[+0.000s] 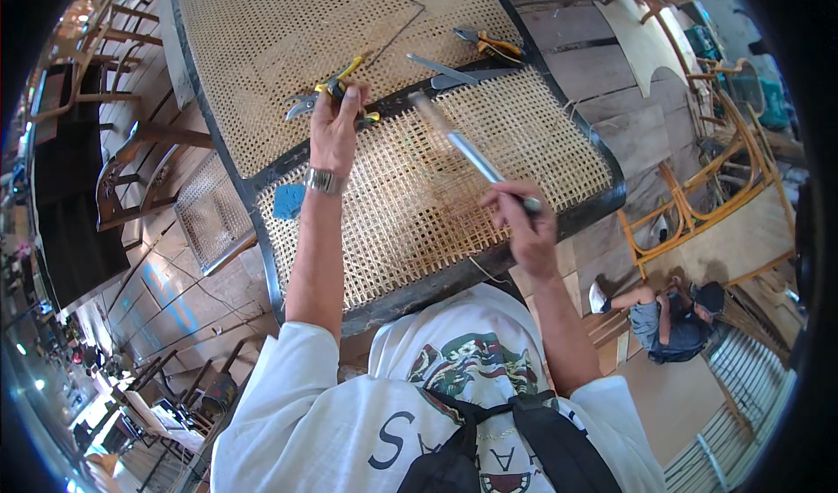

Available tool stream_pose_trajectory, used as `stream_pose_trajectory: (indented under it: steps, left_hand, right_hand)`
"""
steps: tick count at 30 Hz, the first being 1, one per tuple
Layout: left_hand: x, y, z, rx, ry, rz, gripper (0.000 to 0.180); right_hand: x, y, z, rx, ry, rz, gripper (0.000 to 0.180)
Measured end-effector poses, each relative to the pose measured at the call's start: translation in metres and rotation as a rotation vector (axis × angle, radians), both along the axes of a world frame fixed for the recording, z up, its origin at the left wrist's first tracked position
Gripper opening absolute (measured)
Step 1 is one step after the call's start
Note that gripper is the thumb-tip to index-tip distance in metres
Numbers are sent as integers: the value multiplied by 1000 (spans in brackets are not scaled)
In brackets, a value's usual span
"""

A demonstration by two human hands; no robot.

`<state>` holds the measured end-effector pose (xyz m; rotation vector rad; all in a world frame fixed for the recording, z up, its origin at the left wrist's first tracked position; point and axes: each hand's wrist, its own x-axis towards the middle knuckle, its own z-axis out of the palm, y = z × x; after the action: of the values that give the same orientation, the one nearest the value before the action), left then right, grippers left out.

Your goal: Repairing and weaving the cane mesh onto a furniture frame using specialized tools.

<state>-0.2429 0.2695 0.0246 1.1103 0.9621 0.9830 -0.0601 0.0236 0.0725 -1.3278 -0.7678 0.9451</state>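
My right hand (524, 227) is closed around the handle of a hammer-like tool (476, 157) with a silver shaft. Its far end is smeared by motion above the woven cane panel (419, 179). My left hand (333, 131), a metal watch on its wrist, is closed over the dark frame bar, fingers curled. What it grips, if anything, is hidden. Beside and partly under those fingers are cutting snips (301, 106) with grey blades and yellow-black handles. A blue piece (289, 201) lies on the cane left of my forearm.
Pliers (497, 45) with yellow-black handles, a flat blade-like tool (454, 80) and a bent thin rod (397, 35) lie on the cane farther off. Wooden chair frames (153, 166) stand left, a rattan chair (690, 209) right. Another person (672, 318) sits at lower right.
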Motion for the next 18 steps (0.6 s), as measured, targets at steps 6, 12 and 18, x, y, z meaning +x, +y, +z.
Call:
stream_pose_trajectory:
  steps: [6,12,18]
  left_hand:
    - [30,24,-31,-13,4,-34,20]
    - [36,25,-53,130,219,-102,19]
    - [42,19,-55,370,388,-146,26]
  right_hand:
    - [32,-54,11,-242,339,-140,38]
    - [28,-71,-6,-197,434,-213,36]
    - [22,-69,-2,-140,427,-208,34]
